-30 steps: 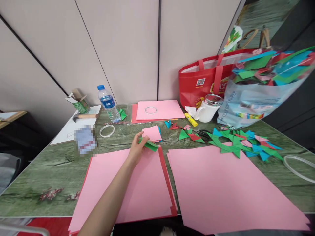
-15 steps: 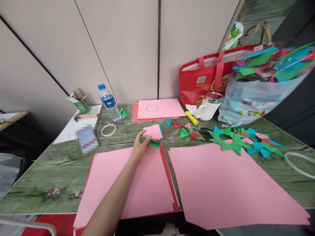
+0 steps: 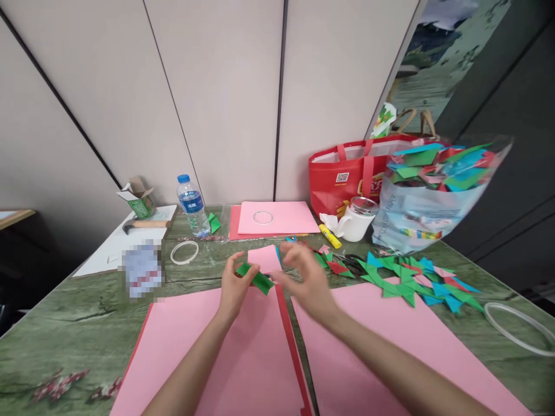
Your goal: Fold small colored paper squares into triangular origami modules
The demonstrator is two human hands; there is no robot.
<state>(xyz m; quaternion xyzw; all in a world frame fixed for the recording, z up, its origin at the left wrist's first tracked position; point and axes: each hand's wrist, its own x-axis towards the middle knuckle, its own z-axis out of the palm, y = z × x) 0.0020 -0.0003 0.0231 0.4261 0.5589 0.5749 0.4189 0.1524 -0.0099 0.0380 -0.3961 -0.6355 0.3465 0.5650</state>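
A green folded paper strip (image 3: 259, 281) is pinched between the thumb and fingers of my left hand (image 3: 235, 284), above the near edge of the left pink sheets (image 3: 208, 346). My right hand (image 3: 307, 278) hovers just right of the strip, apart from it, with its fingers spread and slightly blurred. Behind both hands lies a small stack of pink and blue paper squares (image 3: 263, 259). More pink sheets (image 3: 368, 346) lie under my right forearm.
A water bottle (image 3: 193, 208), a hammer (image 3: 145, 223) and a white ring (image 3: 184, 253) are at the left. On the right are a white mug (image 3: 356, 222), a glue stick (image 3: 330, 236), scissors (image 3: 353, 264), folded paper pieces (image 3: 399, 277), a red bag (image 3: 325, 185) and a clear bag of folded paper (image 3: 403, 214).
My right hand has come into view from the lower right, near the green paper. My left hand still holds that paper, now tilted more. The view has tipped upward.
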